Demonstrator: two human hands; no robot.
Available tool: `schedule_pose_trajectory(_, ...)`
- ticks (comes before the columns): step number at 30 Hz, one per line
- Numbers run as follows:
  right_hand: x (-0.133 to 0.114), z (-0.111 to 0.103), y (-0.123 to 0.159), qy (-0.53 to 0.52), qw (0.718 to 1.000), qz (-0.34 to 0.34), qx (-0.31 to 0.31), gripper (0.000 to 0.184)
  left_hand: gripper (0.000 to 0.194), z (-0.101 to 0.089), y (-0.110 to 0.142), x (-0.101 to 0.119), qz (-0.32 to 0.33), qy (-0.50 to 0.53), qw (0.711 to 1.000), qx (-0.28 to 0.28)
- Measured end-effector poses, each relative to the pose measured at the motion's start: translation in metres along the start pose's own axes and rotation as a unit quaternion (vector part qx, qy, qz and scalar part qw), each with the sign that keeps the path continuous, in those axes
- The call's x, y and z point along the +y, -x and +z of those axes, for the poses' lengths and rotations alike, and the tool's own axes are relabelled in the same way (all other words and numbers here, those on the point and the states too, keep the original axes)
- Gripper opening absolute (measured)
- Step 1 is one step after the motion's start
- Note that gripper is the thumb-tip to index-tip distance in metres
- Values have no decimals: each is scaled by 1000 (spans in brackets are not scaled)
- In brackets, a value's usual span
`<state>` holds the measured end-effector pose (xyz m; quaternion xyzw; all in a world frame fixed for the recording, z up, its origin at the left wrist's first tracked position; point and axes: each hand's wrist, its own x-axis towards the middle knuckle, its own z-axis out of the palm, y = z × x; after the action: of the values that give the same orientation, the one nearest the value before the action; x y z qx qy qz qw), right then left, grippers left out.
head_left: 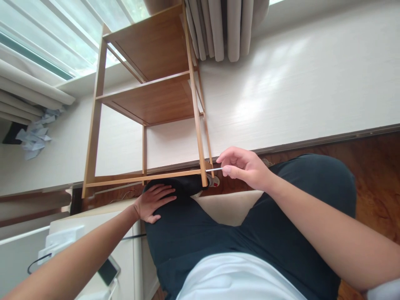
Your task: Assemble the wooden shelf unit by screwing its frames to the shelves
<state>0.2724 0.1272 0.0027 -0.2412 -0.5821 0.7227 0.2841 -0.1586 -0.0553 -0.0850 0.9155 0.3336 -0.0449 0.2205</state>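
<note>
A wooden shelf unit [146, 100] stands in front of me, with an open frame and flat brown shelves. My right hand [246, 166] is closed at the lower right leg [200, 137], pinching a thin metal rod, apparently a hex key [214, 169], between thumb and fingers. The rod's far end meets the outer side of that leg, level with the bottom rail [143, 176]; its tip is hidden. My left hand [155, 202] lies flat on my dark-trousered left knee, fingers spread and holding nothing, just below the bottom rail.
At the lower left is a white cabinet [125, 254] with a phone [109, 270] and cables on it. Curtains [218, 29] hang behind the shelf unit by a pale wall [300, 83]. Crumpled papers [35, 135] show at far left. Wooden floor [375, 179] lies to the right.
</note>
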Motion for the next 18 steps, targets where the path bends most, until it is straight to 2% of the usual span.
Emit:
schedule_pose_trajectory(5, 5, -5, 2, 66, 990, -121, 7, 21, 81, -2, -1, 1, 0, 4, 1000, 10)
schedule_pose_trajectory(10, 5, -9, 0, 157, 960, -234, 10, 25, 80, -5, -1, 5, -16, 18, 1000, 4)
schedule_pose_trajectory(14, 4, -10, -2, 212, 940, -267, -3, 28, 80, -4, -1, 5, -18, 17, 1000, 1)
schedule_pose_trajectory(18, 3, -9, -2, 229, 933, -277, -7, 22, 81, -3, -1, 4, -13, 14, 1000, 5)
